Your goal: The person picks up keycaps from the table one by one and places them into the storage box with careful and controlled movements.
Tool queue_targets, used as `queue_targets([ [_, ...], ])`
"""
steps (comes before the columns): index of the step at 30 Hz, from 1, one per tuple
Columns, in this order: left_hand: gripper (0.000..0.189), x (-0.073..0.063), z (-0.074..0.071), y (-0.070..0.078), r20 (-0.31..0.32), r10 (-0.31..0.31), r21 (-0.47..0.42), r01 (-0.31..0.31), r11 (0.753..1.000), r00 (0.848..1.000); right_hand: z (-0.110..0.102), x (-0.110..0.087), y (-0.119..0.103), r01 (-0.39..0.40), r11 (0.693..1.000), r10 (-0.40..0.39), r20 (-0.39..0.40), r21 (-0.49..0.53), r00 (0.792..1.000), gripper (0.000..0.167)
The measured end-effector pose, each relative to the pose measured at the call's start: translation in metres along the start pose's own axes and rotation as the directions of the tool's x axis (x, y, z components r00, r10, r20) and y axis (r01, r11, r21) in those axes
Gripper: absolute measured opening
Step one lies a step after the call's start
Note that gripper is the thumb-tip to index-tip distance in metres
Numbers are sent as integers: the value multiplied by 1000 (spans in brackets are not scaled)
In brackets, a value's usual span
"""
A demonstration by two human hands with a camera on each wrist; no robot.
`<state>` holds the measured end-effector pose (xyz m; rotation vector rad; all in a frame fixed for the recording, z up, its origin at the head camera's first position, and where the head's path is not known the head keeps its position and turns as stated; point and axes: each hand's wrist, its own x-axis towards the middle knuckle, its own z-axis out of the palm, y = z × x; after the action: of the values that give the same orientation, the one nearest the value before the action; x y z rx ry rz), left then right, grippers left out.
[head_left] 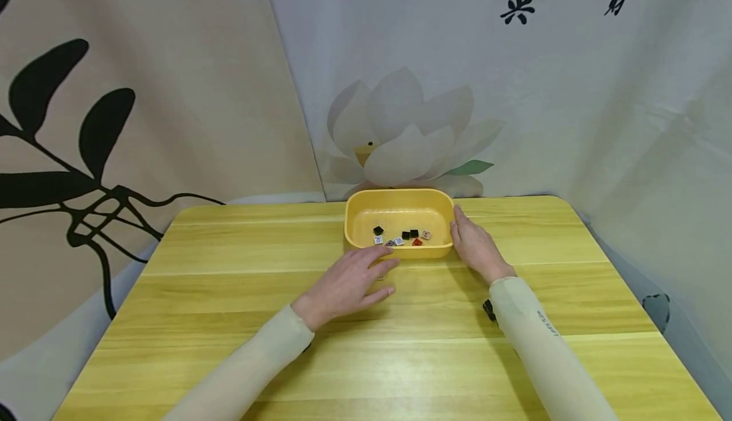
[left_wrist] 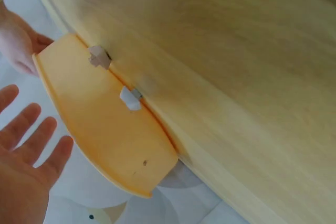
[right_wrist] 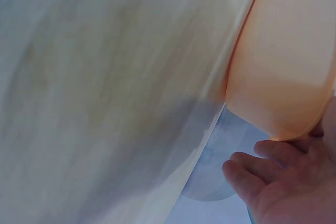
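A yellow plastic tray (head_left: 400, 253) stands at the far side of the table, holding several small dice: a black die (head_left: 379, 230), a red die (head_left: 417, 242) and a white die (head_left: 426, 235) among them. My left hand (head_left: 349, 284) hovers at the tray's front left, fingers spread and holding nothing. Below those fingers, a small pale die (head_left: 380, 278) shows partly on the table. Two small blocks (left_wrist: 130, 98) appear at the tray's near side in the left wrist view. Against the tray's right end rests my right hand (head_left: 477, 246), its fingers extended along the side.
The light wooden table (head_left: 400, 357) has its back edge just behind the tray. A printed curtain (head_left: 434, 40) with a lotus and dark leaves hangs behind. A black strap (head_left: 488, 310) shows beside the right sleeve.
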<state>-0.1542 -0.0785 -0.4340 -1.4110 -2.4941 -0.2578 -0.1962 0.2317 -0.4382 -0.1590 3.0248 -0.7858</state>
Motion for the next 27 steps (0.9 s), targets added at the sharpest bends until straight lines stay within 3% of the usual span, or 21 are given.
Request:
queue_targets([
  [7,56,-3,3,4,82,60,-13,-59,998,995,1,0,0,3,1000,-3,-5,-1,1000,58],
  [14,69,-5,6,7,212,33,-5,-33,999,977,2,0,1,1,1000,-1,0,4,1000,58],
  [27,74,-8,16,9,335,-5,31,-6,1000,942,2,0,2,1,1000,-1,-1,9,1000,58],
])
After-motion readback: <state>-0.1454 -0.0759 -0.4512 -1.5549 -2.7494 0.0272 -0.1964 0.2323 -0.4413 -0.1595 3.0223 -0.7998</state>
